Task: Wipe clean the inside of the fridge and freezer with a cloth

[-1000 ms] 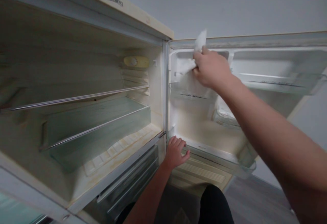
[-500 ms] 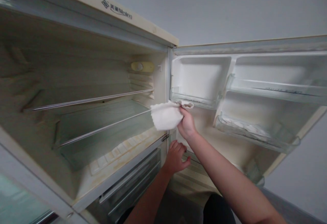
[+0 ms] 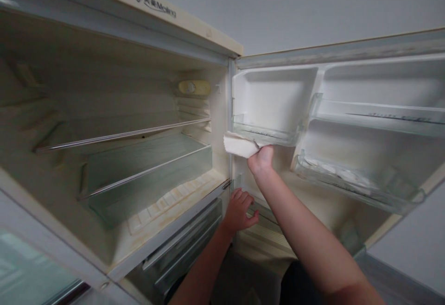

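My right hand (image 3: 261, 159) is closed on a white cloth (image 3: 239, 145), just below the small upper-left rack (image 3: 264, 133) on the inside of the open fridge door. The cloth sticks out to the left toward the hinge side. Lower down, my left hand (image 3: 239, 210) is at the hinge-side end of the low clear door rack (image 3: 237, 182). Its fingers are loosely bent and its thumb stands apart, with nothing seen in it; whether the fingertips touch the rack is hard to make out.
To the left is the fridge compartment with a glass shelf (image 3: 128, 136) and a clear drawer (image 3: 153, 180). A yellow control box (image 3: 194, 87) is on its inner wall. Below sits a drawer (image 3: 184, 238). A door rack (image 3: 347, 180) at right holds something whitish.
My right hand has moved a little right and turned, and the cloth now looks flatter, seen more edge-on. My left hand has stayed nearly in place. The view has shifted slightly.
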`<control>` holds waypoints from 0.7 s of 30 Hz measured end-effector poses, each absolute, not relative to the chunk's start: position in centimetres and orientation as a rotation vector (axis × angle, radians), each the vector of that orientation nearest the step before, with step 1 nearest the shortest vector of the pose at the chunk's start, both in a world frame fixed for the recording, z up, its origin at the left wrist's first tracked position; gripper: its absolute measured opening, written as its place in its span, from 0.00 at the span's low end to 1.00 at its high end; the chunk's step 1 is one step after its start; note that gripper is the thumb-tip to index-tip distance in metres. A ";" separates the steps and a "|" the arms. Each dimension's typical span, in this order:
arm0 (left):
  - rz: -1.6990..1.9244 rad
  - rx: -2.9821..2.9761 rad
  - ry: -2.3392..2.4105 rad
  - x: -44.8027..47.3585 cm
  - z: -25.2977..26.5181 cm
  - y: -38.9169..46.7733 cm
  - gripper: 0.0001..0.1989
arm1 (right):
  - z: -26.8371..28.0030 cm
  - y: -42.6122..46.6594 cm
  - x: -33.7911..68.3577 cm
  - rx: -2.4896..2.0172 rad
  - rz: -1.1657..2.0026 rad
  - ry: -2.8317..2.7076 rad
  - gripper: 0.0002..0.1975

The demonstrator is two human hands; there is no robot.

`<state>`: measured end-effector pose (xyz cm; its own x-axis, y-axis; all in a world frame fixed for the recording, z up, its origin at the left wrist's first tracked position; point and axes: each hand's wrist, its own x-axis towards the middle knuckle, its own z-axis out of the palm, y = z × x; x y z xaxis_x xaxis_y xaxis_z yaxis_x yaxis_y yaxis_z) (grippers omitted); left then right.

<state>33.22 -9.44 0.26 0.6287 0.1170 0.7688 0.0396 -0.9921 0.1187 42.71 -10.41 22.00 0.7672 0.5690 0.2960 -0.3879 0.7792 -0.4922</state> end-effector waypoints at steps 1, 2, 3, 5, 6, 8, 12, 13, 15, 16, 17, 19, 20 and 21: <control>1.305 2.757 0.133 33.2 0.3 -9.4 0.12 | 22.2 -10.9 42.5 -0.398 0.568 -0.440 0.18; 1.305 2.762 0.132 33.2 0.3 -9.4 0.11 | 22.5 -11.5 42.3 -0.375 0.607 -0.433 0.18; 1.306 2.767 0.131 33.2 0.2 -9.4 0.11 | 22.7 -12.3 42.2 -0.358 0.647 -0.437 0.19; 1.308 2.771 0.133 33.2 0.2 -9.2 0.12 | 23.2 -14.2 41.9 -0.342 0.691 -0.468 0.19; 1.306 2.769 0.136 33.3 0.1 -9.2 0.12 | 23.3 -15.2 41.8 -0.340 0.689 -0.484 0.18; 1.300 2.763 0.137 33.3 0.0 -9.0 0.12 | 23.1 -17.2 41.5 -0.353 0.657 -0.496 0.18; 1.327 2.753 0.119 33.3 0.1 -8.9 0.12 | 21.5 -19.8 40.3 -0.381 0.594 -0.469 0.18; 1.338 2.750 0.114 33.3 0.2 -8.9 0.13 | 21.0 -20.2 39.9 -0.374 0.577 -0.467 0.18; 1.342 2.751 0.105 33.3 0.3 -8.9 0.13 | 20.2 -20.8 39.4 -0.348 0.539 -0.464 0.17; 1.337 2.755 0.105 33.2 0.4 -8.9 0.13 | 19.9 -21.0 39.2 -0.337 0.527 -0.461 0.18; 1.333 2.758 0.110 33.2 0.4 -9.0 0.12 | 19.7 -21.2 39.0 -0.330 0.526 -0.458 0.18; 1.328 2.759 0.127 33.2 0.4 -9.1 0.11 | 19.4 -21.6 38.6 -0.329 0.534 -0.452 0.17; 1.328 2.758 0.133 33.2 0.4 -9.1 0.11 | 19.4 -21.7 38.4 -0.335 0.536 -0.452 0.17; 1.331 2.756 0.134 33.2 0.3 -9.1 0.11 | 19.4 -21.7 38.2 -0.342 0.542 -0.457 0.16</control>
